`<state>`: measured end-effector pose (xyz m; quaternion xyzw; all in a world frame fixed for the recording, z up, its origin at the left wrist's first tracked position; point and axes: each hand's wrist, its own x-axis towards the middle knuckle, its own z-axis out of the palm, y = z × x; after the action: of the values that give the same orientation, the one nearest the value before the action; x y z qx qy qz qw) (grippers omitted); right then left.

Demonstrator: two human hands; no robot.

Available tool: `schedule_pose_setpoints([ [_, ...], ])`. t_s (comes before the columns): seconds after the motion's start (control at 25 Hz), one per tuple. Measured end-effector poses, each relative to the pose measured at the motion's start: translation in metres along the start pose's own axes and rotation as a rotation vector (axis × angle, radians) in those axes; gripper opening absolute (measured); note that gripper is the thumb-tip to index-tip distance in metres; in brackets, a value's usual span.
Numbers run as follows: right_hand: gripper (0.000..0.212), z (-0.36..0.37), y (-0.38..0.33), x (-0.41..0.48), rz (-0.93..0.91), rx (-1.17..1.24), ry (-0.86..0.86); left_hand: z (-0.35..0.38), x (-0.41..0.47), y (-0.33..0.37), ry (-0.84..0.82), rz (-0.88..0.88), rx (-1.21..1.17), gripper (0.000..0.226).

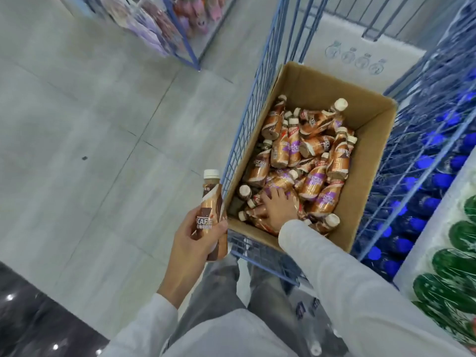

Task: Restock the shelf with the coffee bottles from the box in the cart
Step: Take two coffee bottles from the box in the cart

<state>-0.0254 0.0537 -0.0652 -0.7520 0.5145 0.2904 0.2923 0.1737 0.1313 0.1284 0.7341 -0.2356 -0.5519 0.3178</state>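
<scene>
Your left hand grips one coffee bottle upright at lower centre, freeing your right hand to curl over a second bottle among those in the cardboard box, centre-right.

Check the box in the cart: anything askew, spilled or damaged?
The copper-and-brown labelled plastic coffee bottles lie jumbled on their sides in the open brown cardboard box, caps pointing every way, not standing in rows. No spill or damage shows. The left hand holds one bottle upright outside it.
</scene>
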Motion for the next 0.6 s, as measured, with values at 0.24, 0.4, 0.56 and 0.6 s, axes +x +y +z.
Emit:
schedule_pose_setpoints([
  [0.24,0.064,0.003,0.005,-0.017,0.069,0.087,-0.011,0.001,0.003,0.0,-0.034,-0.005,0.002,0.046],
  [0.4,0.071,-0.013,0.009,-0.07,0.311,0.396,0.141,0.009,0.006,0.021,-0.132,0.032,0.027,0.044],
  [0.56,0.068,-0.051,0.008,-0.132,0.535,0.897,0.363,0.032,0.007,0.062,-0.308,0.107,0.071,0.053],
  [0.6,0.067,-0.061,0.006,-0.147,0.578,1.03,0.432,0.04,0.007,0.073,-0.354,0.135,0.09,0.057],
])
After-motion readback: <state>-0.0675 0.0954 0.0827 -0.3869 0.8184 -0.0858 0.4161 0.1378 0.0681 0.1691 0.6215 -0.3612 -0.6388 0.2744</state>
